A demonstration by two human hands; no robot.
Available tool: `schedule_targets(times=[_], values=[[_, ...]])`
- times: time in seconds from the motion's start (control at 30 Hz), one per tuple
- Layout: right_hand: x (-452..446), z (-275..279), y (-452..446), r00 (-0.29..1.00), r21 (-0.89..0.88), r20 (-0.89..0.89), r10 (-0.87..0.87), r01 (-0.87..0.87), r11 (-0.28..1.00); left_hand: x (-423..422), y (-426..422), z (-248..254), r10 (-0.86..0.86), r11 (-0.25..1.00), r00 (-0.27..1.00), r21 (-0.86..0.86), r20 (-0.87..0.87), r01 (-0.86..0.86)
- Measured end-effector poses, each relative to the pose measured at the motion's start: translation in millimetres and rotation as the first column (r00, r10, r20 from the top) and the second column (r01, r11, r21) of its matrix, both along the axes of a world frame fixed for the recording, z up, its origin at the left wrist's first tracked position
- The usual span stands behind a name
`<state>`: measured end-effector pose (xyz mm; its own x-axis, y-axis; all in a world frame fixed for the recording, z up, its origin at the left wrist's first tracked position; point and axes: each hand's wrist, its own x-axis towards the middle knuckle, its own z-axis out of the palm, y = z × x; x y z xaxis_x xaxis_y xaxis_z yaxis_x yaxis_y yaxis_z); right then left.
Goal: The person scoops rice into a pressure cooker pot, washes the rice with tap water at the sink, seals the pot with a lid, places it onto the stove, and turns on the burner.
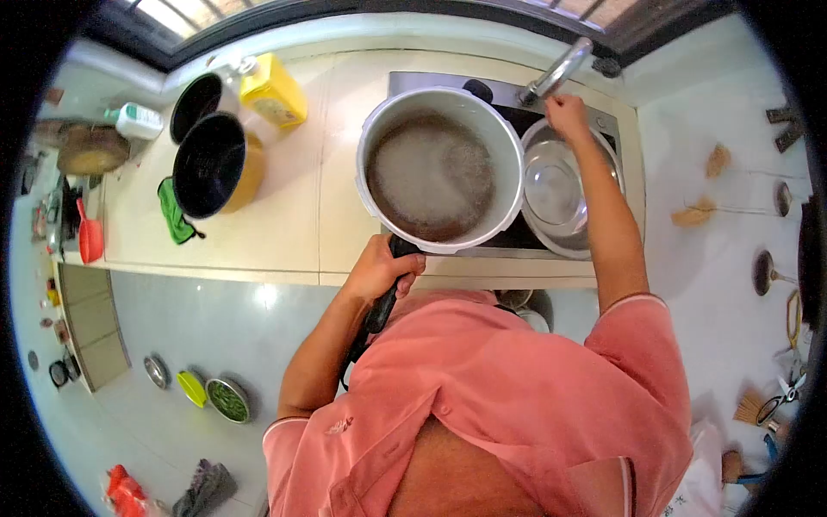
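Cream runs the length of the counter (297, 189), where we find a person (624, 267) in a pink shirt (517, 370) standing close to the near edge. Toward the counter's right end, as we look, lies a steel-edged hob (413, 82). At the left of the hob, 1 large metal pot (508, 164) stands upright and uncovered; we look down into an interior that shows cloudy grey, browner toward the near side. A steel bowl (560, 237) sits just beside the pot on the right, partly hidden from us by the right forearm (607, 185). Well to the left, we count 2 vessels with dark insides: a gold tub (248, 177) and, just behind it, a black tub (194, 103). Near the pair is a yellow bottle (274, 90); farther left, a white bottle (139, 121). The left hand (383, 271) is wrapped firmly around the pot's black handle (379, 312). The right hand (567, 116) is curled at the bowl's far side, just below a shiny metal tube (564, 69); we cannot tell whether it grasps anything. Smaller are a red scoop (90, 239) near the counter's left end and a green cloth (175, 213) beside the gold tub.
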<state>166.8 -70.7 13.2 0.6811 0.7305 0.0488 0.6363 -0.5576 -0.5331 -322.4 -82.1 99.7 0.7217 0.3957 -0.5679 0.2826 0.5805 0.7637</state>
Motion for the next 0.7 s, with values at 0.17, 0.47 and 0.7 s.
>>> schedule_targets(times=[0.17,0.47,0.7], values=[[-113.2,61.5,-51.6,0.828,0.008,-0.511,0.232,-0.265,0.964,-62.2,-17.0,21.7,0.09,0.995,0.995,0.029,0.043,-0.091],[-277.5,-23.4,-62.4,0.81,-0.307,0.266,0.523,-0.444,0.842,-236.6,-56.0,24.8,0.272,0.958,0.953,0.054,0.134,-0.281],[-482.9,34.1,-57.3,0.735,-0.071,-0.076,0.674,-0.678,0.732,-383.7,-112.9,14.6,0.461,0.881,0.877,0.046,0.134,-0.471]])
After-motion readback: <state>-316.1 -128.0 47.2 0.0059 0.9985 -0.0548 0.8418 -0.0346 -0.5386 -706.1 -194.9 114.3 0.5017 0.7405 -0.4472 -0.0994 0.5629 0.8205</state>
